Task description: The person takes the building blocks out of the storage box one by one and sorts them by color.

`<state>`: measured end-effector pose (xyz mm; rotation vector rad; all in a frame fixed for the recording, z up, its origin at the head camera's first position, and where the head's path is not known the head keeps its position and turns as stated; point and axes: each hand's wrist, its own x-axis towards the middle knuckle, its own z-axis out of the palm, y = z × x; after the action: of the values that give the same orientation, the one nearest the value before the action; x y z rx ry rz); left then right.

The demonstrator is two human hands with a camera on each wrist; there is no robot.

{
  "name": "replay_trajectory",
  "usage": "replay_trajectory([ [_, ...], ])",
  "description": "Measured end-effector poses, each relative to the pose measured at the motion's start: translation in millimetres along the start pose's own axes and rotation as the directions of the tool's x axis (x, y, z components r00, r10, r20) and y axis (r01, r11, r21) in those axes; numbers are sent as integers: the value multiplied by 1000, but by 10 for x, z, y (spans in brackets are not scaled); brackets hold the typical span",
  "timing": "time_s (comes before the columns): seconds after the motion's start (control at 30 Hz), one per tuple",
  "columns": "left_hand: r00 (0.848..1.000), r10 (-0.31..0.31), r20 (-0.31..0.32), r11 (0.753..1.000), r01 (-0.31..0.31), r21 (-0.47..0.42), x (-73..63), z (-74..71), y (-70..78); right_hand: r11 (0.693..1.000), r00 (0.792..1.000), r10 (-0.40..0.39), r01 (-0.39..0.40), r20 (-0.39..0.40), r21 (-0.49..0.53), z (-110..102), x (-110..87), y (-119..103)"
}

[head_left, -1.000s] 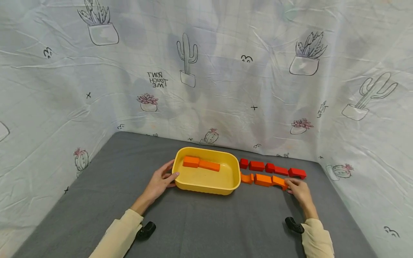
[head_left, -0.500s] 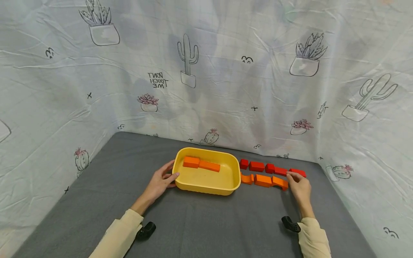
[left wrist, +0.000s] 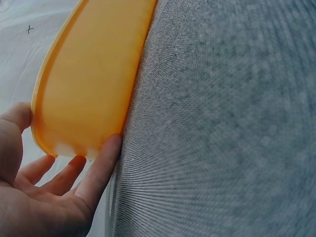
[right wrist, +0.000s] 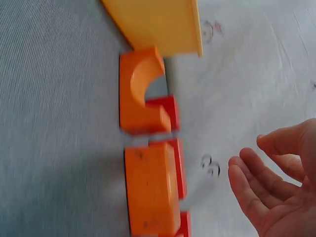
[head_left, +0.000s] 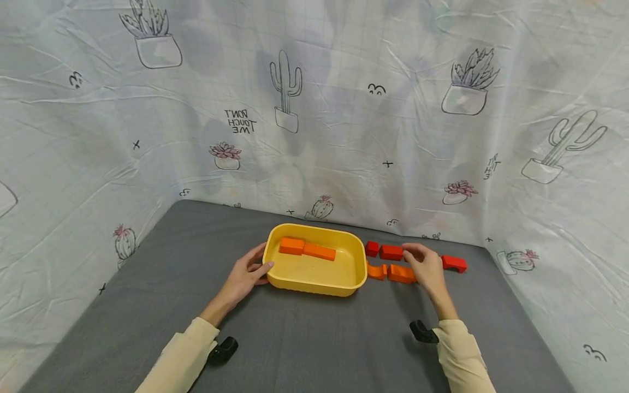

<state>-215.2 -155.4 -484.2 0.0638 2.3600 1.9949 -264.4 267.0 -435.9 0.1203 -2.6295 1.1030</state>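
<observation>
A yellow plastic bin [head_left: 304,275] stands on the grey cloth, holding an orange block [head_left: 291,245] and a longer orange block [head_left: 319,251]. My left hand [head_left: 245,271] grips its left end, thumb over the rim and fingers against the outer wall [left wrist: 94,84]. To the right, my right hand [head_left: 426,267] hovers over two rows of toy blocks with nothing in it, fingers apart and slightly bent [right wrist: 252,190]. In the near row are an orange arch block [right wrist: 129,94] and an orange rectangular block [right wrist: 148,190]. Some blocks are hidden under the hand.
Behind the orange row lie a small red block [head_left: 372,249], a red rectangular block [head_left: 391,252] and a red arch block [head_left: 454,264]. A white curtain [head_left: 339,136] printed with cacti hangs right behind the table's far edge.
My right hand has left the right end of the orange row, passed over the red row and shifted left, and no block has moved. The left hand and the bin are unmoved.
</observation>
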Motion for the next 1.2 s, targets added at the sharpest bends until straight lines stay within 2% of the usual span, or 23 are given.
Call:
replay_trajectory([
  [0.2, 1000, -6, -5, 1000, 6, -1, 0, 1, 5, 993, 993, -99, 93, 68, 74, 182, 53, -217],
  [0.4, 1000, -7, -5, 1000, 7, -4, 4, -9, 15, 973, 964, -218, 202, 150, 113, 397, 120, -409],
  [0.5, 1000, -10, -7, 1000, 10, -6, 9, -11, 20, 967, 954, -245, 226, 175, 119, 528, 158, -492],
  [0.67, 1000, -13, -3, 1000, 13, -4, 11, 7, 23, 965, 945, -253, 231, 206, 126, 715, 180, -609],
  [0.8, 1000, -18, 1, 1000, 18, -6, 5, 21, 26, 969, 927, -238, 207, 290, 135, 843, 190, -690],
  [1.0, 1000, -20, 3, 1000, 20, -16, 2, 18, 40, 974, 894, -213, 227, 394, 12, 1009, 251, -755],
  [1.2, 1000, -22, 3, 1000, 22, -4, 5, 15, 39, 953, 862, -232, 293, 451, -70, 1119, 302, -811],
])
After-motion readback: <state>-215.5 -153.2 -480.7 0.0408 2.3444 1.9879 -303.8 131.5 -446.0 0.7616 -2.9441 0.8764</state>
